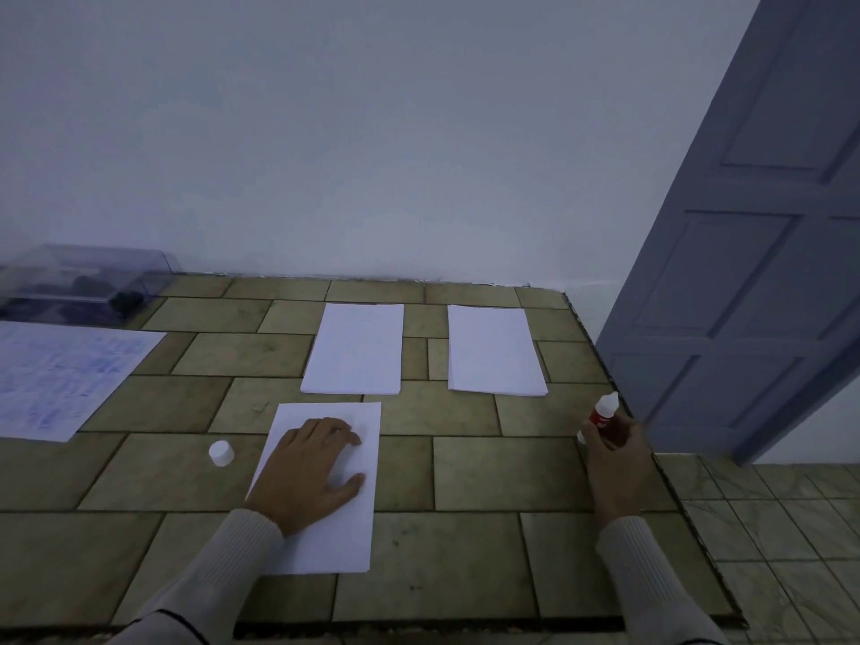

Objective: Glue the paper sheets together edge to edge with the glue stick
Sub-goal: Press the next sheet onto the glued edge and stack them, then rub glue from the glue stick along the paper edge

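A single paper sheet (325, 542) is pressed flat on a tiled worktop (488, 472) in the lower centre of the frame. The left hand (312, 467) is laid on the sheet's upper half with the fingers stretched out and slightly spread, so its grip is open. At the right edge of the worktop, a small glue bottle (605, 412) with a red label and a white nozzle is held upright and tilted a little to the right. The grip of the right hand (614, 463) is closed around its lower part. A white cap (221, 452) is seen standing on the worktop just left of the sheet, apart from it.

Two stacks of white paper are set side by side above the sheet, one in the centre (356, 349) and one to its right (493, 351), with a gap of tile between them. A large printed page (60, 374) is spread at the left edge, and a clear plastic box (83, 281) is placed against the wall in the upper left. A panelled door (754, 225) is seen at the right.
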